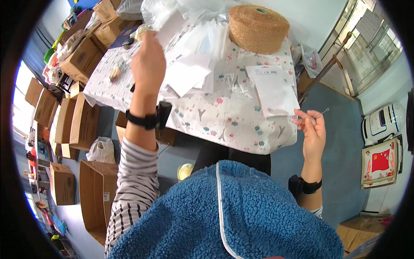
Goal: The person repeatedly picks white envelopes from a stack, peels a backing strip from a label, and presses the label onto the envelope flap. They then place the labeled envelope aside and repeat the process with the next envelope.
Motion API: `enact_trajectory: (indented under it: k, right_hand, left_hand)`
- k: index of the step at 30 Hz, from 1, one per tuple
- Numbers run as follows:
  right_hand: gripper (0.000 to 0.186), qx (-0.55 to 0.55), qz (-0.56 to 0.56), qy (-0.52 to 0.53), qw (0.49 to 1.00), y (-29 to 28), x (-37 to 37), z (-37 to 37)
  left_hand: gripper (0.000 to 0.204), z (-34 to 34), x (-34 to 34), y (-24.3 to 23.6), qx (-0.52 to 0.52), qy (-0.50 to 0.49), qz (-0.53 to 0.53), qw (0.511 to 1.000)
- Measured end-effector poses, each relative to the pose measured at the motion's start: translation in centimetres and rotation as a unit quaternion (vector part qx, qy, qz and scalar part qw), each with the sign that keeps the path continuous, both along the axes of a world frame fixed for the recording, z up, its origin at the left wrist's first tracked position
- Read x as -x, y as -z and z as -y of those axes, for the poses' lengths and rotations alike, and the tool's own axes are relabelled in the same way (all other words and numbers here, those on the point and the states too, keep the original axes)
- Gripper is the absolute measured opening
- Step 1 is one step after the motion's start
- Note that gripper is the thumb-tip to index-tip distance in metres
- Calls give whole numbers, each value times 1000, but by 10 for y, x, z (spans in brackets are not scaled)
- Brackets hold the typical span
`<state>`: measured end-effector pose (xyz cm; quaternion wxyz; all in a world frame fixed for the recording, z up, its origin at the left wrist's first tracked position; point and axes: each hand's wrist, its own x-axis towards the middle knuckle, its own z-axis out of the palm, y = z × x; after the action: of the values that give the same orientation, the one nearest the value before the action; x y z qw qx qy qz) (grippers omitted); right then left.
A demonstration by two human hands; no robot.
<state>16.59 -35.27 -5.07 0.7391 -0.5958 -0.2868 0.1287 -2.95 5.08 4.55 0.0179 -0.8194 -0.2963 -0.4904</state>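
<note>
My left hand [148,64] is raised over the table's left part, its fingers closed on the edge of a white card [171,28]. Below the card lies a loose pile of white paper sheets [187,74]. Off the table's right edge, my right hand [312,134] pinches a thin wire piece [325,110] with what looks like a small loop at its tip. Just left of that hand rests a stack of flat white packets [272,93]. Small white plastic pieces [238,85] are scattered between the two piles.
A large woven straw roll [258,29] stands at the table's back, beside clear plastic bags [194,39]. A patterned cloth [207,123] covers the table. Cardboard boxes [97,194] crowd the left floor. At right are a white appliance [383,124] and a wooden pole [323,71].
</note>
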Motion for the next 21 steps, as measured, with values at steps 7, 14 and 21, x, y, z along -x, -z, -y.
enact_trajectory:
  k: [7,14,21]
  right_hand:
    - [11,-54,-48,-52,996,-15,-38,-45]
    - [16,-161,-137,-112,971,-25,-69,-107]
    - [14,-139,-11,-30,990,-39,-64,-147]
  left_hand:
    - [28,48,-30,33,470,427,254,729]
    - [24,43,-92,76,657,413,279,566]
    - [27,27,-91,92,555,432,182,687]
